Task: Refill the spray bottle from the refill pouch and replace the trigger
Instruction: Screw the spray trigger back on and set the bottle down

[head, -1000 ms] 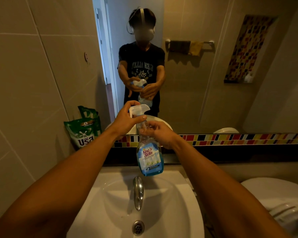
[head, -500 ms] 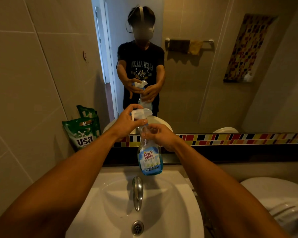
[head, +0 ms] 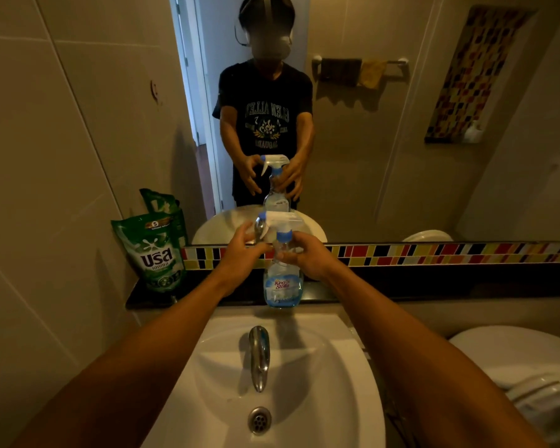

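Note:
The clear spray bottle [head: 282,286], with a blue-and-white label and a little blue liquid at its bottom, stands upright on the black ledge [head: 149,299] behind the sink. Its white trigger head [head: 280,219] with a blue collar sits on the neck. My right hand [head: 307,257] is wrapped around the bottle's upper part. My left hand [head: 240,252] hovers just left of the trigger with its fingers spread; the mirror shows it off the bottle. The green refill pouch [head: 157,253] leans upright in the ledge's left corner.
A white sink [head: 337,367] with a chrome faucet [head: 258,360] lies right below the bottle. The mirror [head: 401,156] rises behind a strip of coloured tiles. A white toilet [head: 514,367] is at the lower right. A tiled wall closes the left side.
The bottle has come down from mid-air onto the ledge. My left hand has let go of the trigger head and opened. My right hand still holds the bottle.

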